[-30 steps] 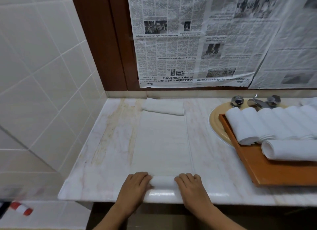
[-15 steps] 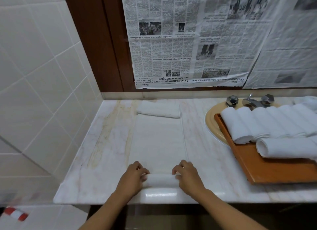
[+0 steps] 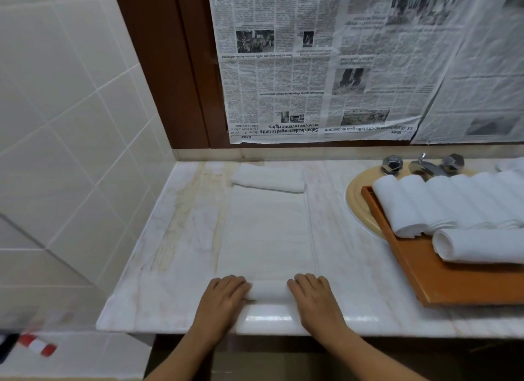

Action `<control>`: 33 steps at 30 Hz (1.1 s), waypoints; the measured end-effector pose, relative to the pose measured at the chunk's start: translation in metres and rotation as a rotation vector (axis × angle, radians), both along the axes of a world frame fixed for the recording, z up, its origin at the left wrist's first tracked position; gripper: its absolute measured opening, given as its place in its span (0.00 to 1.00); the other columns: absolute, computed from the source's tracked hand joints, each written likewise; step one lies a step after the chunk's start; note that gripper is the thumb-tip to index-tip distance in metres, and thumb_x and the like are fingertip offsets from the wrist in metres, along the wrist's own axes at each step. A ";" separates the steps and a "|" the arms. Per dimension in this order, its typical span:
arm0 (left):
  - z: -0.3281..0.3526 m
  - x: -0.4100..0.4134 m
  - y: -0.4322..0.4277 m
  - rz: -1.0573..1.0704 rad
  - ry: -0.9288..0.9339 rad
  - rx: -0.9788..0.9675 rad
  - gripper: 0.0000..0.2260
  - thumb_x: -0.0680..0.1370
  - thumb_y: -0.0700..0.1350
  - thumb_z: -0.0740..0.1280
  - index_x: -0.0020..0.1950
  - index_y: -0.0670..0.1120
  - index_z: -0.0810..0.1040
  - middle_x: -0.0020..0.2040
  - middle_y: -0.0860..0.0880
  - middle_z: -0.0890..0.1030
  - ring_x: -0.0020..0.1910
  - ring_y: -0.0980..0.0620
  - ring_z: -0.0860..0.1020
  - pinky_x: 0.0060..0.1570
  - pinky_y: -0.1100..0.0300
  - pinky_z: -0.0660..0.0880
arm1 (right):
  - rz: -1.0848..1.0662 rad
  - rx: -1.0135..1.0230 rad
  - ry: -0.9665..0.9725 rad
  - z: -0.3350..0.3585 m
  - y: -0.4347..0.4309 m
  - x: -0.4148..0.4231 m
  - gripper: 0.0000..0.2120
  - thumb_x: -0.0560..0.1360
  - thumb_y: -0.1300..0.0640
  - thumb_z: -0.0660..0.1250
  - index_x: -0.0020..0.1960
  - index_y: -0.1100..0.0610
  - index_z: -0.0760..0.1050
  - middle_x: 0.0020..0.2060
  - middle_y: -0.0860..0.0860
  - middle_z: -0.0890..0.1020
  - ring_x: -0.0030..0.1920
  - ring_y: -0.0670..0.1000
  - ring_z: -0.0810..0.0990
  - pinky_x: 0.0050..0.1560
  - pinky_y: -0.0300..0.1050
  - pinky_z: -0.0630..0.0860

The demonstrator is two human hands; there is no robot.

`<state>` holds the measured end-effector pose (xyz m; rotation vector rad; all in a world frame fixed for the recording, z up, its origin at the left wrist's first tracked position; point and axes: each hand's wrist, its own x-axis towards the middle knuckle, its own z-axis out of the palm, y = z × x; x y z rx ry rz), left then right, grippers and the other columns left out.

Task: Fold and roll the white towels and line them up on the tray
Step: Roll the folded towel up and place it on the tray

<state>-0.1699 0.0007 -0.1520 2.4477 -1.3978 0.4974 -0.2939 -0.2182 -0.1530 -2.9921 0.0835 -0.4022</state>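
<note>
Both hands are down at the near edge of the counter (image 3: 170, 267): left hand (image 3: 224, 298) and right hand (image 3: 314, 298) each sit on one end of the roll (image 3: 268, 291), fingers curled over the top of it and gripping it. That roll is the near end of the towel (image 3: 266, 233), a long white strip lying flat on the marble and running straight away toward the back wall. Just past its far end lies a second towel (image 3: 269, 179), folded into a small pad and touching the strip. Off to the right, the wooden tray (image 3: 442, 281) rests partly over the yellow sink (image 3: 354, 207), well apart from the hands. On it, a row of rolled towels (image 3: 442, 199) lies side by side, with one more rolled towel (image 3: 479, 248) set crosswise in front of them. Behind the tray stands the chrome tap (image 3: 425, 167). Sheets of newspaper (image 3: 340, 68) cover the wall above the counter. Down at the lower left, on the floor, is a blurred red and white object (image 3: 37, 345).
</note>
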 end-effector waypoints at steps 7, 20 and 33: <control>0.031 0.011 -0.007 0.063 0.251 0.253 0.15 0.61 0.44 0.77 0.46 0.54 0.84 0.40 0.56 0.83 0.39 0.55 0.80 0.43 0.60 0.73 | -0.031 0.356 0.266 0.035 -0.017 0.011 0.17 0.76 0.64 0.67 0.63 0.52 0.75 0.57 0.47 0.78 0.55 0.50 0.77 0.57 0.37 0.68; 0.016 -0.009 -0.010 0.110 0.355 -0.029 0.07 0.67 0.40 0.74 0.40 0.50 0.79 0.41 0.55 0.77 0.35 0.53 0.75 0.33 0.62 0.71 | -0.222 0.292 -0.023 0.019 0.006 0.008 0.17 0.60 0.72 0.67 0.41 0.52 0.77 0.39 0.44 0.73 0.39 0.48 0.69 0.37 0.39 0.63; 0.013 -0.005 0.000 0.124 0.382 0.082 0.16 0.69 0.53 0.65 0.52 0.50 0.84 0.48 0.54 0.84 0.46 0.52 0.81 0.51 0.60 0.67 | -0.013 0.055 0.078 0.009 -0.007 -0.002 0.27 0.55 0.65 0.78 0.53 0.56 0.80 0.46 0.51 0.81 0.42 0.53 0.80 0.44 0.47 0.76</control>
